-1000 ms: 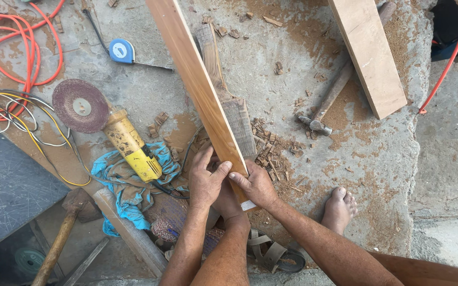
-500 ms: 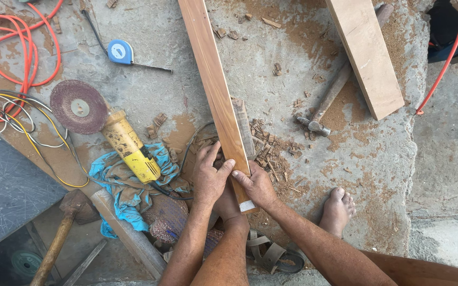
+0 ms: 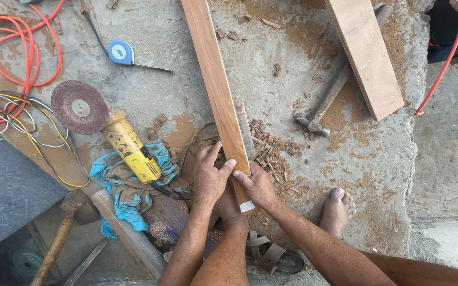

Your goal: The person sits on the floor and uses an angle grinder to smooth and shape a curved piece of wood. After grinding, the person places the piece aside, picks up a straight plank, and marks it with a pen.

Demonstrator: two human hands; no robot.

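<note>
A long reddish wooden plank (image 3: 216, 85) lies on the dusty concrete floor, running from the top of the view down to my hands. My left hand (image 3: 210, 177) grips its near end from the left side, fingers curled over the edge. On the right side of the same end my right hand (image 3: 258, 186) holds the plank, thumb on top. A second, greyer strip of wood (image 3: 244, 127) lies under the plank's right edge. The plank's cut end (image 3: 247, 206) shows pale between my hands.
A yellow angle grinder (image 3: 125, 143) with a dark red disc rests on a blue cloth (image 3: 117, 185) at left. Nearby lie a blue tape measure (image 3: 119, 52), orange cable (image 3: 25, 47), a hammer (image 3: 322, 108), a pale board (image 3: 366, 53), wood chips, my bare foot (image 3: 337, 212).
The plank's far end has swung to the right, so it lies more upright in the view. Both hands stay on its near end.
</note>
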